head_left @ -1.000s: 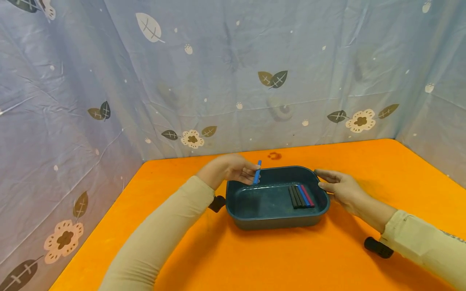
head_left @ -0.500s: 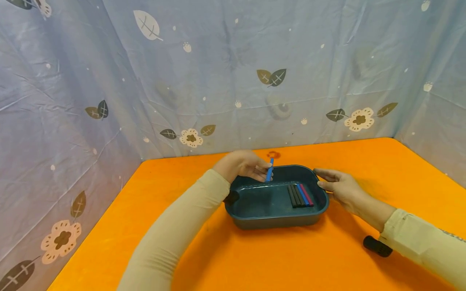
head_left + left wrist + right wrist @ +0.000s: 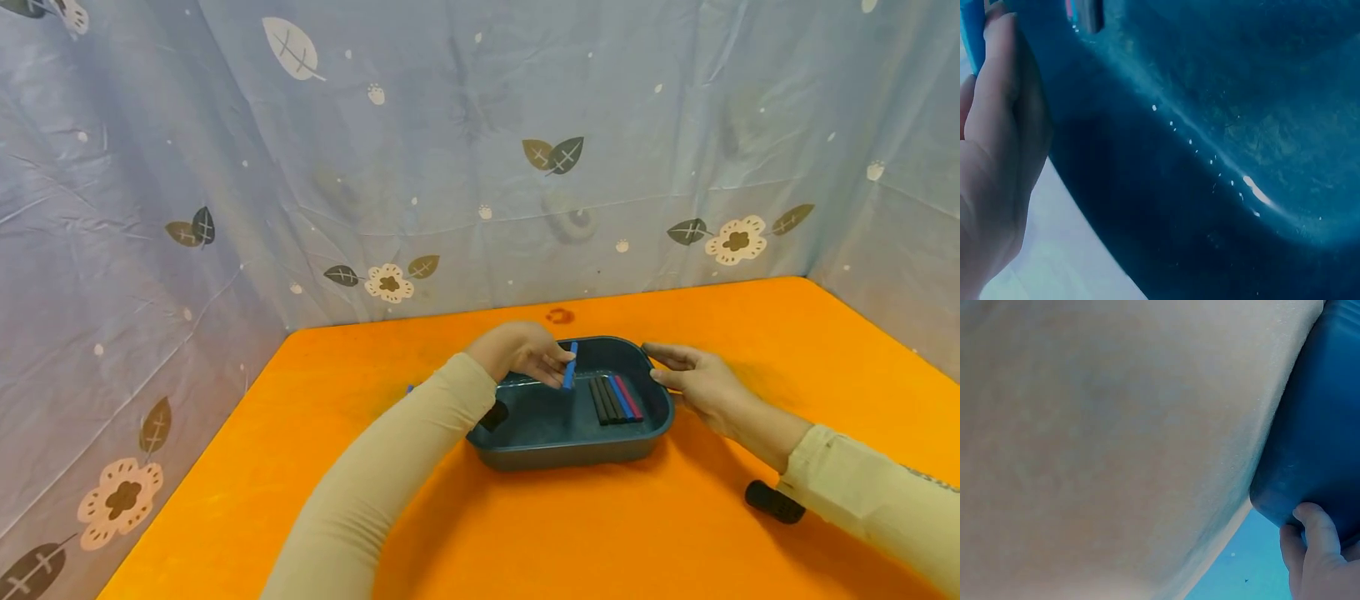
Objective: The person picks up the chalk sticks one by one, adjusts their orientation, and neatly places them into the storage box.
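My left hand (image 3: 531,354) pinches a blue marker pen (image 3: 571,365) between thumb and fingers, over the far side of a dark teal tray (image 3: 570,458). The pen is upright and slightly tilted; in the left wrist view its blue barrel (image 3: 972,34) shows at the top left corner. Inside the tray, at its right end, black markers (image 3: 606,402), a blue marker (image 3: 621,400) and a pink marker (image 3: 629,398) lie side by side. My right hand (image 3: 701,387) holds the tray's right end, thumb at the rim; the right wrist view shows fingertips against the outer wall (image 3: 1310,437).
The tray stands on an orange tabletop (image 3: 570,533). A small blue tip (image 3: 410,389) shows behind the left sleeve. Black wrist cameras (image 3: 774,502) hang beneath both wrists. A blue patterned curtain (image 3: 465,167) closes off the back and sides.
My left hand has carried the blue marker rightward over the tray and then slightly lower. The right hand stays at the tray's right end.
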Demonstrator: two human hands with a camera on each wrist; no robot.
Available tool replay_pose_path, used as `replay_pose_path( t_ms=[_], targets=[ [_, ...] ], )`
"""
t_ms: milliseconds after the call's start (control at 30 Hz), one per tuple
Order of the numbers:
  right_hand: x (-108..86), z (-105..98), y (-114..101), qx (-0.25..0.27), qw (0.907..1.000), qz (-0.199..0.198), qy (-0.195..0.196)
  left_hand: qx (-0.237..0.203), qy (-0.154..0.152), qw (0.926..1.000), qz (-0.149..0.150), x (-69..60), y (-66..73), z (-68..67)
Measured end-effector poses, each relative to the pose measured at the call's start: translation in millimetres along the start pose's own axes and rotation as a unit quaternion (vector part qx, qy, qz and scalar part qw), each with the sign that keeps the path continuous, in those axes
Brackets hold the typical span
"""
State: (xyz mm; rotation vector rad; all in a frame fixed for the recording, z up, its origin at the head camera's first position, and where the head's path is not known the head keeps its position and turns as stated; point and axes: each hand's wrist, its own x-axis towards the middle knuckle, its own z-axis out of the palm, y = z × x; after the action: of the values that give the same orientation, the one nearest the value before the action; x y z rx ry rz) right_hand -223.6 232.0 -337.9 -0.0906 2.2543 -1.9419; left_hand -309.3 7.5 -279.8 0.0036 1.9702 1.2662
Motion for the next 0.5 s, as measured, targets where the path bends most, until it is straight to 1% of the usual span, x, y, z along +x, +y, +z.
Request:
replay_pose_path(
  t_ms=[233,367,500],
  targets=[
    [1.0,-1,1,-0.001,1.0,-0.007,0.001,0.007,-0.002,0.9997,-0.024,12.2,-5.0,9.2],
    [1.3,-1,1,-0.001,1.0,-0.007,0.0,0.017,0.008,0.9991,-0.039,16.9,-8.0,12.2],
    [1.4,-1,1,0.001,1.0,-0.007,0.001,0.029,0.016,0.9976,-0.06,20.6,-10.1,15.4]
  ],
)
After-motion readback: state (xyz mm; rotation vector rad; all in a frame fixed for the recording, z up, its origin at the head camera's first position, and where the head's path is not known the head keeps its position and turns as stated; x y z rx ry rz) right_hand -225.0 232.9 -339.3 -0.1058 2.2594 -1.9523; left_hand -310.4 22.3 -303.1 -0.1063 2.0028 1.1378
